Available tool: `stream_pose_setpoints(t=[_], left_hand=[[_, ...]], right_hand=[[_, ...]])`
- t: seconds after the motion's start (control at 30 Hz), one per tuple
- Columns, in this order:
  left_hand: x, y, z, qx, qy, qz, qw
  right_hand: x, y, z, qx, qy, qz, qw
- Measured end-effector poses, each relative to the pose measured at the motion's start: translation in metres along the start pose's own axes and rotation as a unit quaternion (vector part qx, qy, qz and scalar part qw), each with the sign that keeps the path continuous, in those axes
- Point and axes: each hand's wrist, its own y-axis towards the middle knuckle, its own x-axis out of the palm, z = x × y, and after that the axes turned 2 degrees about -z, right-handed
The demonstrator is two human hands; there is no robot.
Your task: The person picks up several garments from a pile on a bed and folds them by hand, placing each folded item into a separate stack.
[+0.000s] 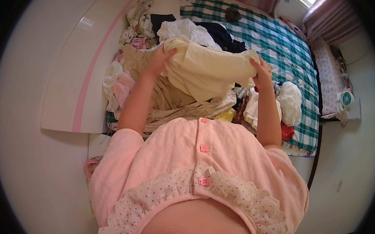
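Note:
A cream-coloured cloth garment [209, 67] is stretched between my two hands above a heap of clothes. My left hand [160, 60] grips its left end, thumb on top. At its right end, my right hand [262, 72] pinches the fabric, with the fingers partly hidden behind it. Under and in front of the garment lie a tan cloth [172, 95] and a floral cloth [187, 110]. Just beyond it are a white garment [188, 31] and a dark navy garment [223, 36]. The exact kind of the cream garment cannot be told.
The heap lies on a bed with a green-and-white checked cover [280, 48]. A white headboard or panel with a pink stripe [87, 80] stands at the left. White [289, 103] and red [287, 131] clothes lie at the right, and a small fan [346, 99] stands beyond the bed.

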Motion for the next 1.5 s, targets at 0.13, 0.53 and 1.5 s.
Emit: stream_pose_setpoints(t=[0.13, 0.53, 1.5], left_hand=[[-0.01, -0.005, 0.007, -0.042, -0.027, -0.113, 0.992], [-0.03, -0.007, -0.005, -0.107, -0.174, -0.054, 0.978], [-0.047, -0.035, -0.016, -0.263, -0.016, -0.12, 0.957]], right_hand=[[-0.005, -0.018, 0.048, 0.283, 0.229, -0.045, 0.93], [-0.016, -0.024, 0.024, 0.005, 0.165, -0.05, 0.985], [-0.066, -0.06, 0.028, 0.194, 0.007, -0.064, 0.979]])
